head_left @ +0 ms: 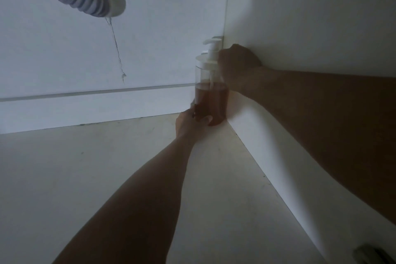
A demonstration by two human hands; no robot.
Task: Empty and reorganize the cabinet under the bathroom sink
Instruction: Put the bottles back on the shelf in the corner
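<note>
A clear pump bottle (211, 94) stood upright in the far right corner of the cabinet you were reorganizing, its base on the pale cabinet floor (107, 167) where the back panel met the right side wall. The bottle was a plain cylinder, roughly half full of a reddish-brown liquid, the upper part see-through and empty. A white collar and white pump head topped it, the nozzle pointing left. A second white pump top showed just behind it, tight in the corner; what it belonged to could not be made out. The dim light and slight blur left any label unreadable.
</note>
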